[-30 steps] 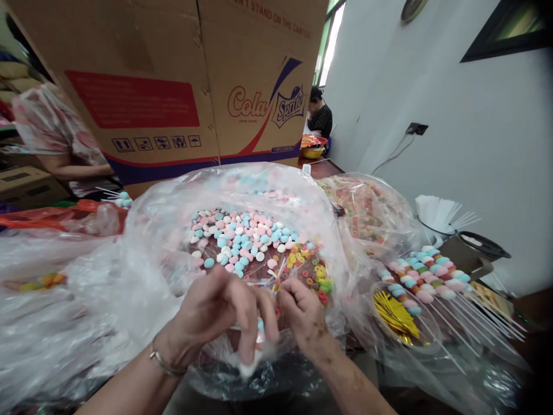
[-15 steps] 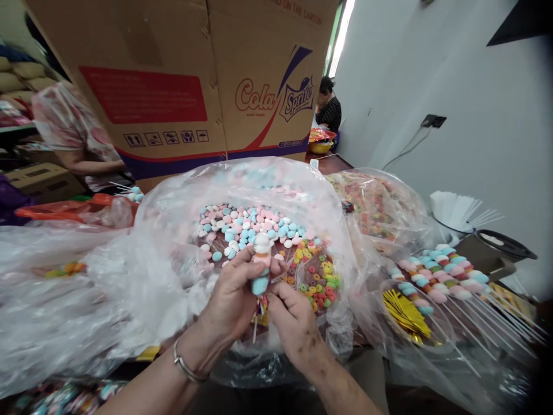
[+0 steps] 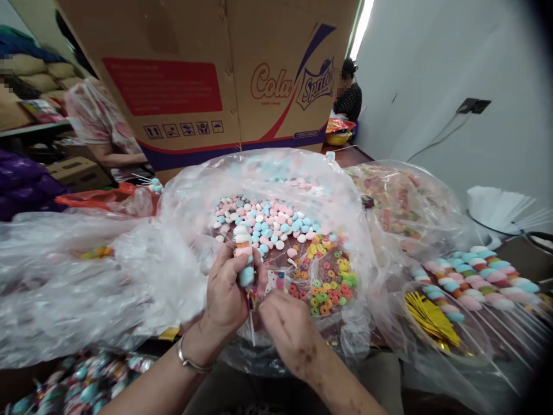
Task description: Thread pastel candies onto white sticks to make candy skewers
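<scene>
- Candy skewer point(image 3: 246, 276): we find it in the left hand point(image 3: 227, 291), whose thumb and fingers pinch the stacked sweets from either side.
- Long axis: near upright in our view, white top leaning slightly left, bare white stick point(image 3: 253, 329) pointing down towards the wearer.
- Right hand point(image 3: 289, 331): fingers curled, knuckles up, tips just beside the stick below the sweets. We cannot tell whether they pinch anything.
- Key relation: the skewer lies to the left of the right hand. The left hand is the nearer, being in contact; the right stands close to the coloured tie point(image 3: 251, 300) under the lowest blue sweet. Contact there we cannot confirm.
- Just beyond the right hand we note a small printed piece point(image 3: 275, 280); its print is too small to read.
- Further out: loose pastel sweets point(image 3: 268, 222), with ring sweets point(image 3: 332, 282) to their right; gold strips point(image 3: 430, 320) and a row of similar skewers point(image 3: 484, 276) well to the right.
- Carton point(image 3: 173, 75) behind: we read "Cola" in red and "Sprite" in blue outline, its last letter at the edge. Five handling symbols are printed below a red panel; remaining small print is illegible.
</scene>
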Tool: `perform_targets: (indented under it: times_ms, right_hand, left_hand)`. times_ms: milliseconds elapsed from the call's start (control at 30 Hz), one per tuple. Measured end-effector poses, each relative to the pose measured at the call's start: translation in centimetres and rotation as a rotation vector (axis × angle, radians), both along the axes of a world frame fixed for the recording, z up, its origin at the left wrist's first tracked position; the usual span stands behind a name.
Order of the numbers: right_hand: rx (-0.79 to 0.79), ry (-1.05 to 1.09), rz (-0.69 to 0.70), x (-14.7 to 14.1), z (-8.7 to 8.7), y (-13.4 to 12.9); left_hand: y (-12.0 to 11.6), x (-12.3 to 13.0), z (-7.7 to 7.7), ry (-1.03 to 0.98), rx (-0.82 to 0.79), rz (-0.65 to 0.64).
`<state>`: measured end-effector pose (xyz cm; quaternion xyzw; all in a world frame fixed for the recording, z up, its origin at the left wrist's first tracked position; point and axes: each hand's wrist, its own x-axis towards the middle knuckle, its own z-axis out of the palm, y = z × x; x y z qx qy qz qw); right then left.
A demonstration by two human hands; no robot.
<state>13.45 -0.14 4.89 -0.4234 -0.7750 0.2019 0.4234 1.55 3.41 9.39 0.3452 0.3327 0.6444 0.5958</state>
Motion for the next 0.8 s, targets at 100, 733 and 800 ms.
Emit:
perform_targets:
  times_ms: [100, 733, 800]
  right_hand:
    - [0.131, 0.087, -0.213, -0.1, 0.1, 0.0]
    - [0.295, -0.136, -0.189, -4.2, -1.5, 0.1]
    - [0.247, -0.141, -0.048, -4.6, -1.0, 0.2]
  left_hand:
    - [0.0, -0.5, -0.9, 0.005, 0.061, 0.031]
    - [-2.0, -0.7, -1.5, 0.161, -0.042, 0.289]
    - [-2.5, -1.3, -1.2, 0.178, -0.062, 0.355]
